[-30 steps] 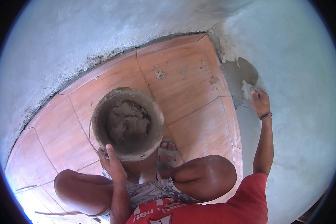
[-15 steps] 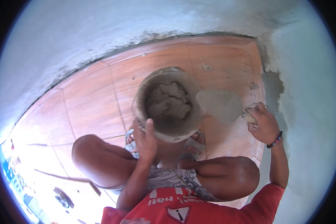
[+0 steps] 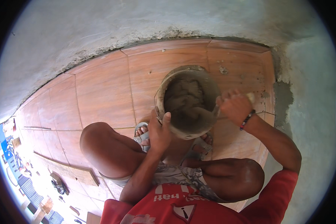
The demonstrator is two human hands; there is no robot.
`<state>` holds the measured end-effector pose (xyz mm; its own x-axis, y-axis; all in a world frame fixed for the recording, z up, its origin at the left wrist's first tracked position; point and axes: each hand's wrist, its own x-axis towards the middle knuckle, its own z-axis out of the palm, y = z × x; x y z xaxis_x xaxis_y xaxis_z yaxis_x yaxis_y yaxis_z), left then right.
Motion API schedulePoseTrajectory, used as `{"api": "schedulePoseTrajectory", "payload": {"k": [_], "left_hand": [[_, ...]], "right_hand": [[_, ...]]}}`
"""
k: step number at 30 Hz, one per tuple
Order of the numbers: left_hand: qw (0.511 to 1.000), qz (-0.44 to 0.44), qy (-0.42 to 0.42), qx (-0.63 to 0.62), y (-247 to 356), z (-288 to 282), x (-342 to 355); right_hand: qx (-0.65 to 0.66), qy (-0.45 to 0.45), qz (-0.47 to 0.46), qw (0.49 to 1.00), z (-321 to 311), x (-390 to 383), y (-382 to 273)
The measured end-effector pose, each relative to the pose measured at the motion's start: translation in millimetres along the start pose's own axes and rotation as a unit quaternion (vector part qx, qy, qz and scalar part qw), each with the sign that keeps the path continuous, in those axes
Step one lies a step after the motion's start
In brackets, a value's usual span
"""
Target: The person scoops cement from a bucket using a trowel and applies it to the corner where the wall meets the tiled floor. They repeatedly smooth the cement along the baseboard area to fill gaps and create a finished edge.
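Note:
A mortar-smeared bucket point(image 3: 209, 84) stands on the tiled floor between my feet, with wet grey mortar point(image 3: 183, 91) inside. My left hand point(image 3: 160, 130) grips its near left rim, thumb over the edge. At the right rim, my right hand point(image 3: 235, 107) is closed around a trowel point(image 3: 251, 98), whose pale handle end sticks out past the fist. The trowel's blade is blurred and mostly hidden at the bucket's right inner side.
A rough plastered wall point(image 3: 138, 22) runs along the far side and meets another wall point(image 3: 313, 93) on the right, which has a damp grey mortar patch point(image 3: 283, 99). Wooden boards point(image 3: 69, 170) and scattered items lie on the floor at the lower left.
My right hand has swung left to the bucket, taking the trowel blade from beside it to its inner right side. My left hand stays on the rim. The whole view has shifted slightly.

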<state>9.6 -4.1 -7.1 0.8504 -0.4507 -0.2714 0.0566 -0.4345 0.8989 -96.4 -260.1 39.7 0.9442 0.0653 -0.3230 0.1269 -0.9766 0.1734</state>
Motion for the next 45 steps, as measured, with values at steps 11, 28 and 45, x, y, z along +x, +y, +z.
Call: {"api": "schedulePoseTrajectory", "payload": {"k": [11,28,45], "left_hand": [[1.000,-0.002,0.025,0.006,-5.3,-2.9,4.6],[0.990,-0.061,0.034,-0.125,-14.5,-1.3,3.6],[0.991,-0.076,0.035,-0.105,-5.1,1.7,6.6]], "right_hand": [[0.190,-0.023,-0.019,0.981,25.3,1.1,-1.6],[0.541,0.192,0.396,0.717,101.6,-121.7,-8.1],[0.580,0.240,0.608,0.486,178.6,-150.1,118.5]]}}
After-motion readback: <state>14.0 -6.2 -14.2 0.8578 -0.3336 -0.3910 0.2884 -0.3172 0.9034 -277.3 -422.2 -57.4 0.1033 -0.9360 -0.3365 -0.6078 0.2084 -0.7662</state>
